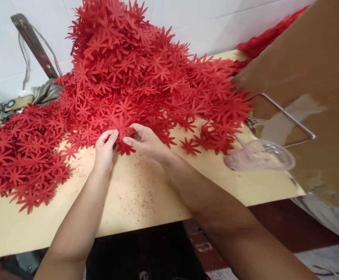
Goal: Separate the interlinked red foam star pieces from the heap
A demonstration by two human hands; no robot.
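Between the thumb and fingers of my left hand is a red flower-shaped cutout with narrow petals, held up at the front of the pile. My right hand is at the cutout's right side, thumb and forefinger apart at its petals. Its other fingers are partly hidden. Behind both hands rises a big heap of similar red cutouts. More of them lie in a lower pile to the left.
The pale tabletop carries red crumbs. A clear plastic cup lies tipped at the right, near a bent metal rod and a brown board. A dark metal bar leans on the white tiled wall, above grey cloth.
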